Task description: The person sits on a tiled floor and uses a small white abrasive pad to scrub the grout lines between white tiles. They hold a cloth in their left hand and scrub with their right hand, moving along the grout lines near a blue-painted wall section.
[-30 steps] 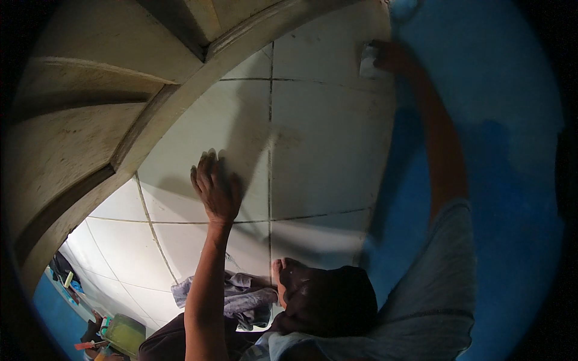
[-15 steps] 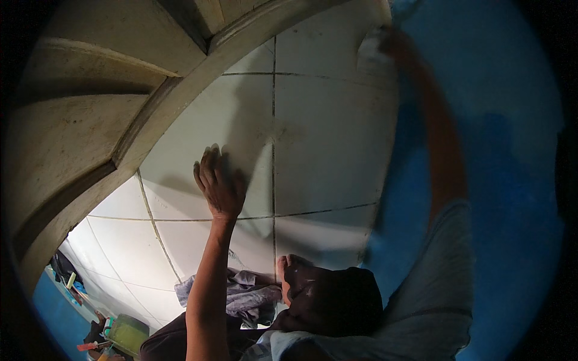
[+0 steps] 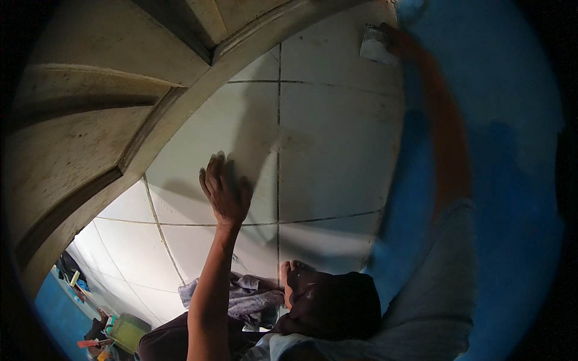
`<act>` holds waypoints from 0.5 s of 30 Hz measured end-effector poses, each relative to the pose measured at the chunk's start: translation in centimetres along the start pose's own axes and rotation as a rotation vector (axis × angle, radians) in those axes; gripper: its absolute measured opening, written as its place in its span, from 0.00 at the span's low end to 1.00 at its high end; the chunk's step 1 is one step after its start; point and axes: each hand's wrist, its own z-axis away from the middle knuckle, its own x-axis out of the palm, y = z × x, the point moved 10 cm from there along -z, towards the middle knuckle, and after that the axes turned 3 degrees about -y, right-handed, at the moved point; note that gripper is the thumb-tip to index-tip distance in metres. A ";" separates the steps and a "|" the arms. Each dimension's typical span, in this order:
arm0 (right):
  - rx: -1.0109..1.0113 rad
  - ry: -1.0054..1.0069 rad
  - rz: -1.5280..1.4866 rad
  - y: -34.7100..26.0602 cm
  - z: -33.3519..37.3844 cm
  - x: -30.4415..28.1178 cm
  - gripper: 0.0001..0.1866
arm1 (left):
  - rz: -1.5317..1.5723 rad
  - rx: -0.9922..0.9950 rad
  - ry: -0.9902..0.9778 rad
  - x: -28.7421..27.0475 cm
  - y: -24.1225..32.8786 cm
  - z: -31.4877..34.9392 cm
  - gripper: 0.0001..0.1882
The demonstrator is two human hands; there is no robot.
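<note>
My left hand [image 3: 226, 189] is open over the white tile floor [image 3: 337, 144], palm down with its fingers spread. Whether it presses on the tile I cannot tell. Far off at the upper right, my right hand [image 3: 400, 43] is closed on one edge of a flat, pale, rectangular scraper [image 3: 378, 49]. The plate lies at or just above the tile beside the foot of the blue wall [image 3: 500, 78]. Shadow hides most of the right fingers.
A beige panelled door [image 3: 90, 132] curves across the upper left. A crumpled grey cloth [image 3: 256, 301] lies near my bare foot [image 3: 289, 274]. At the lower left stand a yellow-green container [image 3: 129, 333] and assorted small items. Dark grout lines cross the floor.
The scraper, blurred before, now shows sharp edges, and my right hand has shifted slightly. The whole view has moved a little; my left hand keeps its place on the same tile.
</note>
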 end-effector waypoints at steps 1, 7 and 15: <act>-0.083 0.108 0.037 0.6 -0.1 -1.0 0.34 | 0.003 -0.006 0.005 0.1 0.0 0.1 0.25; 0.103 -0.133 0.005 0.7 -0.9 0.1 0.29 | -0.022 -0.021 0.014 -0.1 -0.6 0.4 0.24; -0.017 0.150 -0.010 5.8 0.8 0.9 0.29 | 0.038 0.017 0.037 0.1 0.6 -0.2 0.24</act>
